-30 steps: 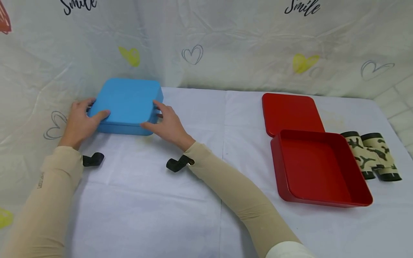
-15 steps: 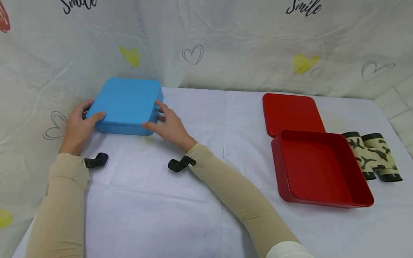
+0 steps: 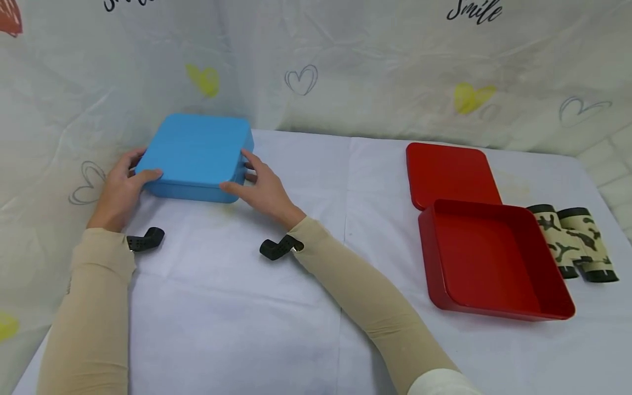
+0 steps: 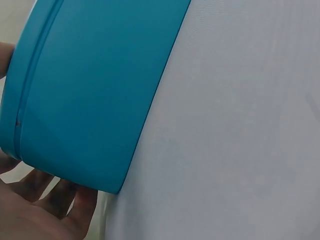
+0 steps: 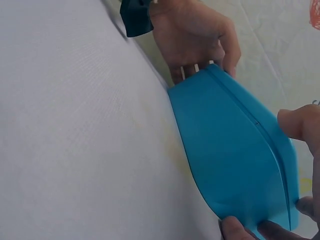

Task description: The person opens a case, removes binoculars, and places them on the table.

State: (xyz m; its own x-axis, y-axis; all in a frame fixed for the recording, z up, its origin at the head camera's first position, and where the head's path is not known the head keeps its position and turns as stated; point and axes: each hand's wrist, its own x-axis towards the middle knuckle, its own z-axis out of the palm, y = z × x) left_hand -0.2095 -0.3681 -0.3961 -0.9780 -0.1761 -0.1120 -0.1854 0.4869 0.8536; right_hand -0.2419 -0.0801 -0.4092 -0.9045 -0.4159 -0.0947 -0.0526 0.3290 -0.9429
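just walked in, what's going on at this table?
A person has both hands on a closed blue box at the left of the white-covered table: the left hand holds its left side, the right hand its right. Off to the right sits an open red box, a red lid behind it and camouflage binoculars beside it, neither hand touching them.

Closed blue box (image 3: 195, 151), rectangular, round-cornered, flat at the table's (image 3: 237, 323) far left.
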